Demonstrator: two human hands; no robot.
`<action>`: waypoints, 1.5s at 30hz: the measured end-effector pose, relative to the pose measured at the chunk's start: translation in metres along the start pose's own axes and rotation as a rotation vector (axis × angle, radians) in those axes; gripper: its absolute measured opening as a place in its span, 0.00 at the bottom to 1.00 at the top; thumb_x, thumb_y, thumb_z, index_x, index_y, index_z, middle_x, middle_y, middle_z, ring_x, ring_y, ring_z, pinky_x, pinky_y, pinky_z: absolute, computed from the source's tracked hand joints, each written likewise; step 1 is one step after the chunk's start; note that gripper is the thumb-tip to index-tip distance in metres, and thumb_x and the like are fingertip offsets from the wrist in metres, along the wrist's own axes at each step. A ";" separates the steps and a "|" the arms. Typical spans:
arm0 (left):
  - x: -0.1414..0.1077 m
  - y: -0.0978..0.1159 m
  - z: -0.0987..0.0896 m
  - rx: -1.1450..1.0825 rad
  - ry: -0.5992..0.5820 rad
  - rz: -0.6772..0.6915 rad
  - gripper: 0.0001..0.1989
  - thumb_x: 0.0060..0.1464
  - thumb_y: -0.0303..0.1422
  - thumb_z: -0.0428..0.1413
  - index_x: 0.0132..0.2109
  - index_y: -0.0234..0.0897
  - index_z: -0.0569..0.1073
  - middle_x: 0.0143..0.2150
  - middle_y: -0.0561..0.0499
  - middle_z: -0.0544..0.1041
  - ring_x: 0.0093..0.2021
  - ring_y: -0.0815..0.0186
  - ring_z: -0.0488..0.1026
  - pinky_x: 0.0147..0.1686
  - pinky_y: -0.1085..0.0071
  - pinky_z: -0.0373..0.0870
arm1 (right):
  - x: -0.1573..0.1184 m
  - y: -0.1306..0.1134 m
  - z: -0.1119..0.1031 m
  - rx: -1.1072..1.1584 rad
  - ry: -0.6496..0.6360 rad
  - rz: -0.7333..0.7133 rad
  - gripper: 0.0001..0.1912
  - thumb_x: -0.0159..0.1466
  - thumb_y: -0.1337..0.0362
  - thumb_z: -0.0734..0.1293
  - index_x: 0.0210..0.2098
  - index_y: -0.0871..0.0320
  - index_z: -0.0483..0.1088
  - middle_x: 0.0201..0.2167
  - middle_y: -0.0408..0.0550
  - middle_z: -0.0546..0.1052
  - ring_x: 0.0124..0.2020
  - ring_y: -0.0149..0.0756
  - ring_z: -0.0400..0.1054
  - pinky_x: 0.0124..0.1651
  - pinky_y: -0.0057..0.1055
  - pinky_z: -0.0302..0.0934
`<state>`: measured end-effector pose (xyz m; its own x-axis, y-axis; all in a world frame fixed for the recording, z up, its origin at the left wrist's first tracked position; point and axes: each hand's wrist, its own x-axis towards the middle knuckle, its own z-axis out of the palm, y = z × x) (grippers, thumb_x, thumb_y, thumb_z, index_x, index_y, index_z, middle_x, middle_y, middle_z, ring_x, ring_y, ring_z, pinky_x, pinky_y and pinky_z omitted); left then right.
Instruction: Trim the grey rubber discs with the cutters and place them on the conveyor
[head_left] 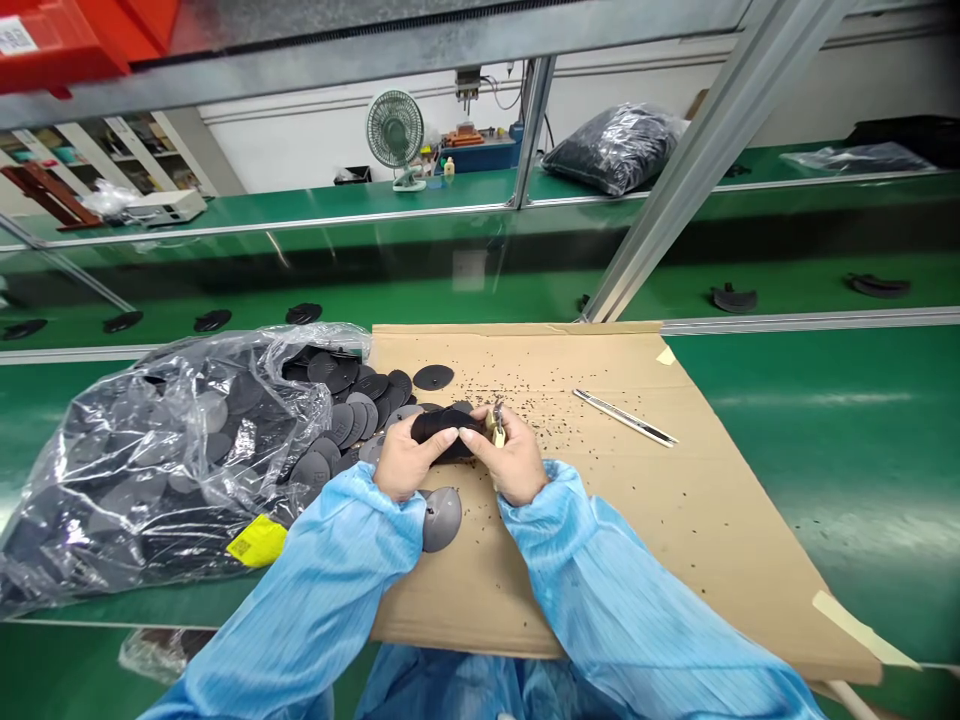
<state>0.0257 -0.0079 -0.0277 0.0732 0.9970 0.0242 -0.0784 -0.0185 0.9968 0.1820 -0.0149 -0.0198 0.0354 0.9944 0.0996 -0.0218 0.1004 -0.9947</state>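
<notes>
My left hand point(403, 462) is closed around a bunch of black plastic discs point(444, 432), thumb lying along their near side. My right hand point(513, 462) grips a small yellow-handled pair of nippers point(498, 428), mostly hidden by the fingers. Its thumb also presses on the discs, close to the left thumb. A loose grey-black disc point(442, 520) lies on the cardboard sheet point(480, 590) below my hands, another disc point(433, 377) beyond them. To the left, a pile of such discs point(352, 415) spills out of a clear plastic bag point(172, 470).
A slim utility knife point(624, 417) lies right of my hands, among scattered black crumbs. Dark curved parts point(733, 298) sit on the green belt point(450, 290) beyond the cardboard. A metal post point(697, 170) slants up at right; a red bin point(82, 40) hangs upper left.
</notes>
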 end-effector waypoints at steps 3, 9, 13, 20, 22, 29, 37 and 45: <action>0.000 0.000 0.000 0.005 0.002 -0.006 0.17 0.46 0.39 0.64 0.41 0.32 0.78 0.38 0.46 0.79 0.40 0.61 0.75 0.43 0.65 0.72 | 0.000 0.000 0.002 0.087 0.004 0.027 0.17 0.51 0.55 0.73 0.36 0.56 0.68 0.27 0.41 0.71 0.28 0.31 0.64 0.34 0.30 0.62; -0.001 0.004 0.000 0.034 -0.012 -0.002 0.16 0.46 0.38 0.64 0.40 0.33 0.78 0.37 0.46 0.79 0.39 0.61 0.75 0.44 0.65 0.72 | 0.000 -0.007 0.004 0.079 0.032 0.036 0.17 0.49 0.54 0.73 0.32 0.56 0.67 0.24 0.40 0.69 0.25 0.30 0.61 0.31 0.30 0.61; -0.003 0.004 0.002 0.023 -0.017 -0.014 0.17 0.46 0.38 0.64 0.41 0.32 0.78 0.37 0.46 0.79 0.40 0.59 0.75 0.44 0.64 0.72 | 0.001 -0.010 0.004 0.056 0.077 0.071 0.18 0.47 0.54 0.74 0.30 0.56 0.66 0.21 0.38 0.67 0.23 0.29 0.59 0.27 0.28 0.58; -0.001 0.009 0.009 -0.254 0.022 -0.091 0.22 0.41 0.37 0.68 0.43 0.35 0.73 0.40 0.48 0.77 0.41 0.63 0.74 0.43 0.67 0.71 | -0.002 -0.013 0.002 -0.053 0.040 -0.033 0.15 0.54 0.53 0.71 0.32 0.57 0.69 0.25 0.42 0.72 0.26 0.31 0.64 0.31 0.30 0.62; 0.001 0.012 0.009 -0.370 0.002 -0.194 0.24 0.42 0.39 0.67 0.46 0.36 0.70 0.41 0.49 0.76 0.37 0.66 0.73 0.35 0.70 0.72 | -0.005 -0.014 0.001 -0.058 -0.036 -0.106 0.15 0.58 0.54 0.68 0.39 0.57 0.70 0.30 0.45 0.75 0.30 0.34 0.68 0.35 0.32 0.65; 0.003 0.018 0.005 -0.424 -0.092 -0.350 0.28 0.44 0.43 0.65 0.49 0.35 0.67 0.30 0.54 0.69 0.23 0.73 0.65 0.18 0.77 0.60 | -0.011 -0.014 0.004 -0.247 -0.022 -0.324 0.07 0.62 0.63 0.64 0.38 0.56 0.71 0.37 0.49 0.77 0.38 0.36 0.71 0.44 0.35 0.66; -0.002 0.015 0.009 -0.423 -0.194 -0.340 0.29 0.45 0.45 0.65 0.51 0.38 0.65 0.30 0.55 0.67 0.22 0.74 0.64 0.17 0.78 0.58 | -0.012 -0.015 0.004 -0.312 0.001 -0.405 0.07 0.64 0.62 0.62 0.38 0.53 0.72 0.38 0.49 0.77 0.40 0.39 0.72 0.45 0.37 0.67; -0.003 0.021 0.017 -0.406 0.046 -0.295 0.30 0.37 0.39 0.69 0.47 0.36 0.67 0.32 0.54 0.71 0.24 0.74 0.67 0.18 0.78 0.61 | -0.005 -0.005 0.003 -0.255 0.085 -0.388 0.08 0.62 0.63 0.63 0.40 0.55 0.71 0.39 0.50 0.76 0.41 0.39 0.71 0.46 0.37 0.66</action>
<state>0.0404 -0.0121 -0.0056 0.1073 0.9577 -0.2670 -0.4418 0.2865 0.8502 0.1787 -0.0206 -0.0151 0.0740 0.8777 0.4735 0.2546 0.4424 -0.8599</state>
